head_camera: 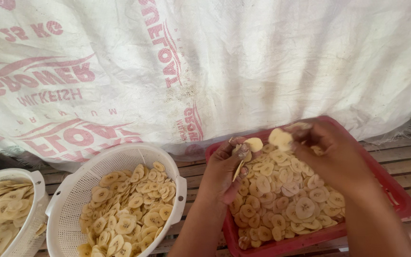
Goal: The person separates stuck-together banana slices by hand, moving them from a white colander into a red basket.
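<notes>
Nearest you, your two forearms reach in from the bottom edge over a red basket [396, 190] heaped with pale yellow banana slices [281, 200]. Your left hand [224, 169] hovers over the basket's near-left part, fingers curled around a few thin slices [252, 143], pinched between thumb and fingertips. Your right hand [331, 154] sits just beside it, above the far side of the heap, fingers closed on a single round slice [280, 138] held up at the fingertips. The two hands are near each other but not touching.

To the left of the red basket, just beside it, stands a white perforated basket [79, 185] about half full of the same slices. Farther left, at the frame's edge, a second white basket [36, 183] holds longer, flatter slices.

All three rest on a worktop [405, 157] of wooden slats. Beyond them hangs a white woven sack sheet [262, 57] with red printing, covering the whole background.
</notes>
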